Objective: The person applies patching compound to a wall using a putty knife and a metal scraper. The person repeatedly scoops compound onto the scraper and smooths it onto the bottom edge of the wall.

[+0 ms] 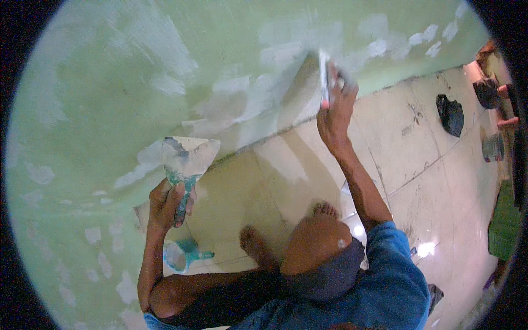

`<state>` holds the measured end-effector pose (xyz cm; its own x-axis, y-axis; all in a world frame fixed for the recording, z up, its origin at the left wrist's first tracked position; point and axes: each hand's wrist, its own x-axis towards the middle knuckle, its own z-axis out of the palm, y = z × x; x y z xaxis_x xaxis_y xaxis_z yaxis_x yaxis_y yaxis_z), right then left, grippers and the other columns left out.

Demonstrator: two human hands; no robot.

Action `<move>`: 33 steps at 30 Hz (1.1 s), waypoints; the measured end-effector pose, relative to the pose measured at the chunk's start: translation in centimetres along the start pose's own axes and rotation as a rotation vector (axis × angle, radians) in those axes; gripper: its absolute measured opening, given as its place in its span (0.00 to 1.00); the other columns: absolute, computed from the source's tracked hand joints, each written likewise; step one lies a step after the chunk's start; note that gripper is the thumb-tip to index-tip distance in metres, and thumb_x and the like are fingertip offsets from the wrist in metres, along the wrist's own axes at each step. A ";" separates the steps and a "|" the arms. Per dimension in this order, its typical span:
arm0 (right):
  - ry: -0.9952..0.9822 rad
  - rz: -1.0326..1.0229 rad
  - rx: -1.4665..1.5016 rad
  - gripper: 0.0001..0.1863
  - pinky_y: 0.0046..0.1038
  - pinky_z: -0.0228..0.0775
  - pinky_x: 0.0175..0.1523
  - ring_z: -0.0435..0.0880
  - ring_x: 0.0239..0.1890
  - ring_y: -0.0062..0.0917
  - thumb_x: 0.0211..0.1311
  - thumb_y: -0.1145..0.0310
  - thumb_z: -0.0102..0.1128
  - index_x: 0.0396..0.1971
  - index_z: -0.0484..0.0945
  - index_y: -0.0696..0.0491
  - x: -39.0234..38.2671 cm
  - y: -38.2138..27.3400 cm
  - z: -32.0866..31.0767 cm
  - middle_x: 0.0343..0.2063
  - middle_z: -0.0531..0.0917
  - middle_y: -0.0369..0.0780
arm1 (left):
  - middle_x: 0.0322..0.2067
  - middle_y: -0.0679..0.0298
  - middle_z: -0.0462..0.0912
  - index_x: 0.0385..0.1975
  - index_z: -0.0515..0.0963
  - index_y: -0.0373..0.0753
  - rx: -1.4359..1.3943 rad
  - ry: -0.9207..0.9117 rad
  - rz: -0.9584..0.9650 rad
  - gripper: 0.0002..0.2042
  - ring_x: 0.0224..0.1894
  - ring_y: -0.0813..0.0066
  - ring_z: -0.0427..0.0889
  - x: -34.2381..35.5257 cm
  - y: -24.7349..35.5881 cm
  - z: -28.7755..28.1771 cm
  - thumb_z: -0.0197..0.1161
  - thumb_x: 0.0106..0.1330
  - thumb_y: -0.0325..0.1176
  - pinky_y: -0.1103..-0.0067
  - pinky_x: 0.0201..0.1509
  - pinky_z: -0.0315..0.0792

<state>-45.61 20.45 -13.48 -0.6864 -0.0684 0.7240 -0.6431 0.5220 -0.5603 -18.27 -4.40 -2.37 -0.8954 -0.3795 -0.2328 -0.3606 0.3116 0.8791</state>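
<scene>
My left hand (168, 203) is closed round the green handle of a putty knife (190, 154). Its wide blade points up, smeared with pale filler, in front of the foot of the wall. My right hand (338, 102) grips a flat scraper (323, 80), seen nearly edge-on and blurred by motion. The scraper is at the green wall (231, 49), beside white filler patches; whether its edge touches cannot be made out. On the floor near my left forearm sits a teal dipper (179, 256) with a short handle and pale matter inside.
Pale floor tiles (407, 143) meet the wall along a slanting dirty edge. A black plastic bag (451, 115) lies on the right. Beyond it are a clear container (492, 147), a green object (503, 220) and part of another person (509, 124). My bent legs and bare feet take up the lower middle.
</scene>
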 end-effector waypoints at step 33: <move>-0.099 -0.179 -0.001 0.39 0.45 0.59 0.55 0.68 0.50 0.45 0.47 0.77 0.57 0.64 0.58 0.47 -2.0 -3.9 3.9 0.51 0.72 0.47 | 0.14 0.65 0.73 0.31 0.72 0.37 -0.006 0.031 0.003 0.14 0.08 0.84 0.65 0.7 1.2 1.1 0.49 0.66 0.42 0.85 0.07 0.56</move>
<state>-43.09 15.22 -14.35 -0.5911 -0.2431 0.7691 -0.7575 0.4949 -0.4258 -19.63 -3.37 -1.89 -0.8879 -0.4055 -0.2171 -0.3562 0.3075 0.8824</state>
